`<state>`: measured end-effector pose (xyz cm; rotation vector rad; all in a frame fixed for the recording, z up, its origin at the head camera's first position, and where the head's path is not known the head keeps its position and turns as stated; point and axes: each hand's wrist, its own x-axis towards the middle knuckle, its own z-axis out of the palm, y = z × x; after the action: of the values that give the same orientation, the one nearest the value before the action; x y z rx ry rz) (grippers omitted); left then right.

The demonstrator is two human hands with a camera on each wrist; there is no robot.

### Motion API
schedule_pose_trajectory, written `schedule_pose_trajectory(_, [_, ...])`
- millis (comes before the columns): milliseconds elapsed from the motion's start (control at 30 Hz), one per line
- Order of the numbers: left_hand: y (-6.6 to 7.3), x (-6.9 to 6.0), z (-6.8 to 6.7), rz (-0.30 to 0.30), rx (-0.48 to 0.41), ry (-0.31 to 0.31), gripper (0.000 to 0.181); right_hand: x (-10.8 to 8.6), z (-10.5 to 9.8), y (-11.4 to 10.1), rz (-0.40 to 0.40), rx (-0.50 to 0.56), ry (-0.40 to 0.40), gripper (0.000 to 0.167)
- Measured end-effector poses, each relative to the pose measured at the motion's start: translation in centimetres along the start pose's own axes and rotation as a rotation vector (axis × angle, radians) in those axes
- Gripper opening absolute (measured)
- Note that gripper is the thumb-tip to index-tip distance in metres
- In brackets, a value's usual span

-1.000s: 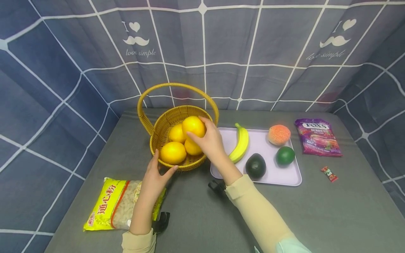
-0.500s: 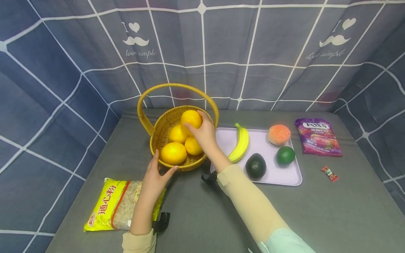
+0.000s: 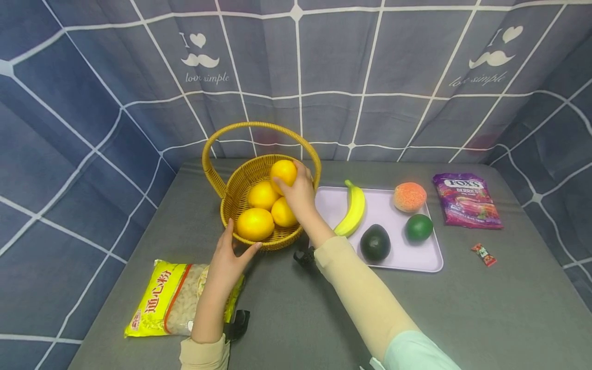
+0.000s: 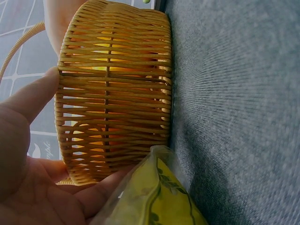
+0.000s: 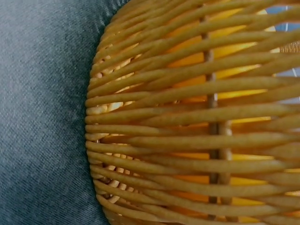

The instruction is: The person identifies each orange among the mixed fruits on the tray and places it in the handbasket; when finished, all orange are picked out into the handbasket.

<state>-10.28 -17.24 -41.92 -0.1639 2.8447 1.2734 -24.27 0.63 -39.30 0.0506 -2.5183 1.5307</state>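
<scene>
In the head view, a yellow wicker basket (image 3: 231, 205) with a tall handle holds several yellow-orange oranges. My right hand (image 3: 298, 192) grips one orange (image 3: 283, 171) between thumb and fingers, at the back right inside the basket. Below it lie other oranges, among them a larger one (image 3: 255, 224) at the front. My left hand (image 3: 228, 262) rests against the basket's front left, thumb and fingers spread and touching the rim. The left wrist view shows its thumb (image 4: 42, 91) at the rim of the wicker wall. Only weave and orange-coloured gaps fill the right wrist view.
A lilac tray (image 3: 398, 263) to the right bears a banana (image 3: 353, 209), an avocado (image 3: 375, 243), a green fruit (image 3: 419, 228) and a peach-like fruit (image 3: 409, 197). Farther right lie a purple candy bag (image 3: 468, 201) and a small wrapped candy (image 3: 483, 255). A pasta bag (image 3: 180, 300) lies beside my left forearm.
My right hand has moved back with the orange, shifting it from above the other oranges toward the basket's rear rim. The left hand stays put at the rim.
</scene>
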Motion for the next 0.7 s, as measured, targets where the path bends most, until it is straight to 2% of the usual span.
schedule_pose_trajectory(367, [0.14, -0.11, -0.11, 0.000, 0.007, 0.007, 0.106, 0.16, 0.02, 0.14, 0.034, -0.006, -0.035, 0.079])
schedule_pose_trajectory(700, [0.09, -0.17, -0.08, -0.004, -0.004, 0.002, 0.108, 0.06, 0.17, 0.10, 0.021, -0.011, -0.027, 0.082])
